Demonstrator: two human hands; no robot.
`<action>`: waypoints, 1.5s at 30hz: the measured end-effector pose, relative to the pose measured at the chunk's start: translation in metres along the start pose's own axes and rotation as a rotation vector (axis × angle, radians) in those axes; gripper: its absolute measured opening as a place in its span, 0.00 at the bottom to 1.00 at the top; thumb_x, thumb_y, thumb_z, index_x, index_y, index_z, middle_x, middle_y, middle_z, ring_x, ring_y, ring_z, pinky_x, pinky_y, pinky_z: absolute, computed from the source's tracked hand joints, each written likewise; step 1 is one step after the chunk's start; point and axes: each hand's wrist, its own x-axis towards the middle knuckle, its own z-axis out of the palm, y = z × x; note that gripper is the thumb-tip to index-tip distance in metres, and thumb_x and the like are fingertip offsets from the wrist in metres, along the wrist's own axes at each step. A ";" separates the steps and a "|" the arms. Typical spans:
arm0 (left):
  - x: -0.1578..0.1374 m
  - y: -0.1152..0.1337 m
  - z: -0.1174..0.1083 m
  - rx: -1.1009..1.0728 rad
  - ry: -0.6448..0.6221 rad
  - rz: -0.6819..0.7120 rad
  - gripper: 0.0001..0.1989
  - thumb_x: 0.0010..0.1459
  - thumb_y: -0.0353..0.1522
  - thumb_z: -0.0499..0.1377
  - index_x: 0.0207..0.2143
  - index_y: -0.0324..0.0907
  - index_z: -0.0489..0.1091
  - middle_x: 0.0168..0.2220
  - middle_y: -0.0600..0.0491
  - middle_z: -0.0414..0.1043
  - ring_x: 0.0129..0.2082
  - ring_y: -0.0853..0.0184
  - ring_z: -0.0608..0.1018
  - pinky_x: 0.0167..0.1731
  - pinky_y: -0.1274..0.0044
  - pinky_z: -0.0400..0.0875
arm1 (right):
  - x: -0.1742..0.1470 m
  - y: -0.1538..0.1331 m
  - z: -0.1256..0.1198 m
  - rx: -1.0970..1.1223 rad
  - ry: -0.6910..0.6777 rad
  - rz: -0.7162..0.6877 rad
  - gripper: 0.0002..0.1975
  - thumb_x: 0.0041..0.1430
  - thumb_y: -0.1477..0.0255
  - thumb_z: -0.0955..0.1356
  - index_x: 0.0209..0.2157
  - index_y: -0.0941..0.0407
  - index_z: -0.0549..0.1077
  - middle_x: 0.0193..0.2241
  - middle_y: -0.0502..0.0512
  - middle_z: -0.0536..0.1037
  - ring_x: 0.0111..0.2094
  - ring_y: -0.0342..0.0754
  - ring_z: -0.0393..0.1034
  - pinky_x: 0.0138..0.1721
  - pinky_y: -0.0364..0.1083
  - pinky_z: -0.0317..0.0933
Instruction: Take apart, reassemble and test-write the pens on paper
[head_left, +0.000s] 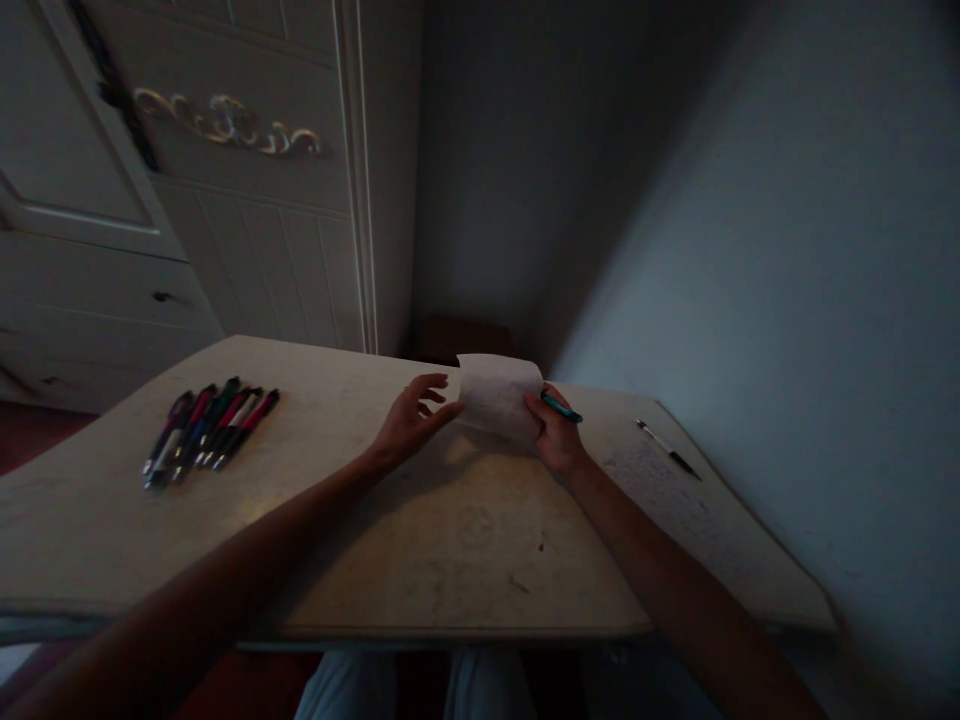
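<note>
A white sheet of paper (499,390), slightly curled, is held up just above the far part of the table. My right hand (559,440) pinches its right edge and also holds a teal pen (562,407), which points out to the right. At the sheet's left edge is my left hand (412,420), its fingers apart and the thumb tip by the paper; whether it touches I cannot tell.
Several pens (206,425) lie bunched on the left of the worn white table (450,560). A white and black pen (669,450) lies at the right, near scribbled marks. A white cabinet (285,220) stands behind at left, with a wall (810,280) along the right.
</note>
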 end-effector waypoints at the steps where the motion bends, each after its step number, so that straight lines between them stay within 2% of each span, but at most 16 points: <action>1: 0.001 0.000 0.000 -0.074 -0.056 -0.088 0.26 0.51 0.45 0.65 0.47 0.38 0.70 0.43 0.43 0.75 0.37 0.63 0.78 0.31 0.74 0.72 | 0.000 -0.001 0.000 0.021 -0.002 0.019 0.18 0.46 0.62 0.74 0.39 0.52 0.70 0.36 0.52 0.80 0.37 0.54 0.75 0.35 0.49 0.70; 4: 0.003 0.002 -0.001 -0.237 -0.191 -0.274 0.24 0.50 0.47 0.64 0.40 0.37 0.74 0.30 0.49 0.76 0.28 0.66 0.77 0.27 0.75 0.70 | 0.000 -0.002 0.000 0.105 -0.048 0.073 0.20 0.46 0.61 0.74 0.40 0.52 0.71 0.36 0.52 0.81 0.39 0.54 0.75 0.36 0.50 0.69; 8: 0.005 0.002 -0.004 -0.261 -0.152 -0.328 0.20 0.46 0.45 0.67 0.32 0.38 0.75 0.29 0.50 0.77 0.22 0.71 0.74 0.23 0.78 0.67 | 0.003 0.002 0.000 0.168 -0.119 0.074 0.20 0.48 0.58 0.73 0.41 0.53 0.72 0.37 0.53 0.81 0.41 0.54 0.75 0.39 0.50 0.68; 10: 0.007 -0.001 -0.006 -0.229 -0.129 -0.339 0.19 0.46 0.45 0.66 0.32 0.38 0.74 0.30 0.49 0.78 0.20 0.72 0.73 0.21 0.79 0.66 | 0.005 0.007 -0.001 0.127 -0.073 0.081 0.21 0.46 0.60 0.74 0.41 0.54 0.72 0.36 0.53 0.80 0.41 0.54 0.74 0.40 0.50 0.67; 12: 0.008 -0.003 -0.007 -0.203 -0.130 -0.351 0.18 0.47 0.44 0.66 0.32 0.38 0.74 0.29 0.49 0.78 0.20 0.72 0.73 0.20 0.79 0.65 | 0.007 0.011 -0.004 0.057 0.040 0.086 0.23 0.43 0.63 0.75 0.42 0.53 0.72 0.35 0.52 0.80 0.39 0.53 0.74 0.40 0.49 0.66; 15: 0.008 -0.005 -0.007 -0.182 -0.188 -0.365 0.19 0.48 0.43 0.65 0.37 0.38 0.72 0.29 0.49 0.78 0.20 0.71 0.74 0.20 0.80 0.65 | 0.007 0.015 -0.009 -0.010 0.089 0.064 0.28 0.38 0.69 0.76 0.45 0.52 0.70 0.36 0.50 0.80 0.38 0.51 0.73 0.40 0.48 0.65; 19: 0.007 -0.008 -0.004 -0.133 -0.218 -0.350 0.19 0.50 0.39 0.65 0.41 0.38 0.70 0.31 0.49 0.78 0.20 0.71 0.75 0.19 0.81 0.65 | 0.003 0.013 -0.009 -0.035 -0.034 -0.023 0.29 0.40 0.71 0.74 0.47 0.52 0.69 0.37 0.51 0.80 0.39 0.51 0.74 0.40 0.48 0.65; 23: 0.008 -0.014 -0.004 -0.076 -0.164 -0.310 0.18 0.52 0.38 0.63 0.43 0.39 0.70 0.37 0.47 0.77 0.24 0.70 0.77 0.20 0.81 0.67 | 0.000 0.010 -0.006 -0.051 -0.091 -0.053 0.27 0.43 0.71 0.73 0.48 0.51 0.68 0.38 0.52 0.80 0.39 0.52 0.74 0.41 0.49 0.65; 29: 0.009 -0.015 -0.009 0.012 -0.068 -0.270 0.19 0.52 0.38 0.64 0.45 0.39 0.70 0.48 0.43 0.73 0.34 0.66 0.78 0.25 0.78 0.72 | -0.002 0.005 -0.003 0.023 -0.110 -0.026 0.26 0.42 0.73 0.74 0.46 0.51 0.69 0.38 0.50 0.80 0.39 0.50 0.74 0.40 0.48 0.66; 31: 0.009 -0.015 -0.009 -0.047 -0.068 -0.279 0.22 0.51 0.38 0.65 0.47 0.39 0.69 0.47 0.43 0.73 0.35 0.65 0.78 0.26 0.77 0.73 | -0.002 0.005 -0.002 0.053 -0.124 -0.022 0.26 0.42 0.73 0.74 0.46 0.52 0.69 0.39 0.50 0.80 0.39 0.50 0.74 0.41 0.48 0.66; 33: 0.009 -0.014 -0.008 -0.117 -0.095 -0.297 0.22 0.51 0.38 0.66 0.47 0.39 0.69 0.42 0.45 0.76 0.33 0.66 0.79 0.26 0.77 0.73 | -0.001 0.004 -0.002 0.088 -0.128 -0.024 0.25 0.42 0.74 0.74 0.45 0.52 0.70 0.39 0.50 0.80 0.39 0.50 0.74 0.41 0.48 0.66; 38: 0.010 -0.014 -0.005 -0.100 -0.125 -0.314 0.12 0.51 0.34 0.66 0.37 0.39 0.73 0.27 0.51 0.76 0.25 0.69 0.77 0.25 0.78 0.71 | 0.005 0.004 -0.003 0.150 -0.007 -0.084 0.21 0.46 0.71 0.73 0.43 0.51 0.68 0.40 0.51 0.81 0.42 0.49 0.75 0.40 0.47 0.66; 42: 0.011 -0.013 -0.005 -0.021 -0.110 -0.291 0.07 0.50 0.32 0.64 0.33 0.39 0.73 0.26 0.52 0.76 0.25 0.68 0.77 0.26 0.77 0.71 | 0.009 0.002 -0.007 0.117 0.151 -0.149 0.19 0.51 0.65 0.73 0.43 0.52 0.66 0.38 0.52 0.82 0.42 0.49 0.77 0.41 0.48 0.66; 45: 0.012 -0.015 -0.007 0.077 -0.083 -0.225 0.09 0.51 0.32 0.63 0.36 0.40 0.74 0.27 0.52 0.76 0.26 0.67 0.77 0.29 0.76 0.71 | 0.010 -0.002 -0.010 0.109 0.154 -0.166 0.21 0.54 0.59 0.71 0.46 0.51 0.66 0.36 0.52 0.82 0.37 0.48 0.78 0.39 0.47 0.67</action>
